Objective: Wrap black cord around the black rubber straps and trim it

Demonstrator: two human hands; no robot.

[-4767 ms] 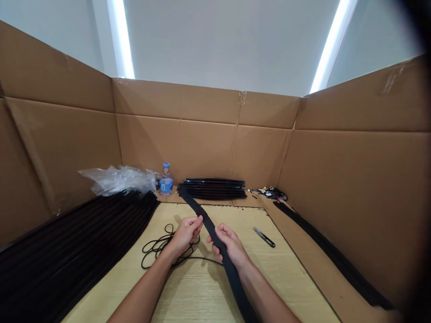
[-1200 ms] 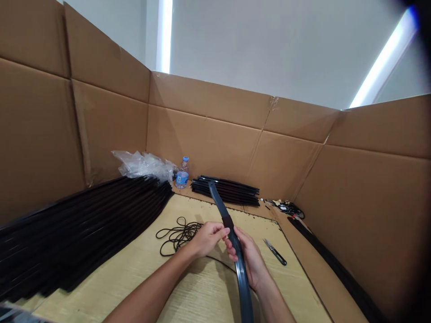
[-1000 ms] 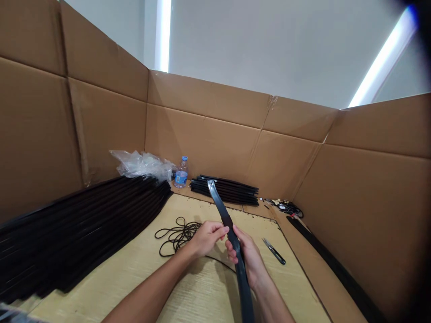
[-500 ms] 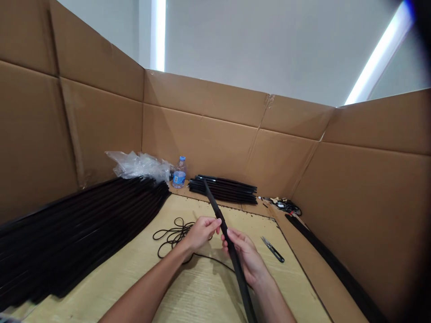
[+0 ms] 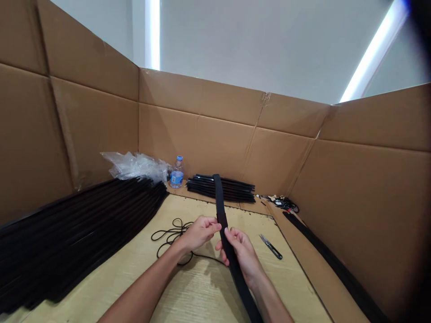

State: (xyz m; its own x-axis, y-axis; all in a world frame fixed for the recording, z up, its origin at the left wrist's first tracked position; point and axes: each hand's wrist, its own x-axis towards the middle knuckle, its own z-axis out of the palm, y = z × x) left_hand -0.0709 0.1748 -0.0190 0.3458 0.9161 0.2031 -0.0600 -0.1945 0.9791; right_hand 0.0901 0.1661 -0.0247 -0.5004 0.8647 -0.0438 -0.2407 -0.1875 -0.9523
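Note:
A long flat black strip [image 5: 236, 270] slants up and away from me above the table, with a raised band across it near my fingers. My left hand [image 5: 202, 232] pinches the strip's left edge just below that band. From the right, my right hand [image 5: 241, 251] grips it slightly lower, thumb on top and fingers curled beneath. A thin black cord [image 5: 175, 232] lies in loose loops behind my left hand, and one length of it runs under the strip. Thread snips [image 5: 271, 246] rest on the table to the right of my right hand.
Many long black strips [image 5: 84, 229] are piled at left, beside plastic bags [image 5: 136, 166]. A water bottle [image 5: 177, 172] and a bundle of shorter black strips [image 5: 202, 186] stand at the back. Another strip [image 5: 330, 260] lies along the right. Cardboard walls [image 5: 198, 134] surround the table [image 5: 188, 287].
The strip has turned so its broad face shows more, and its far end has swung right. Both hands keep hold of it. The view has shifted slightly.

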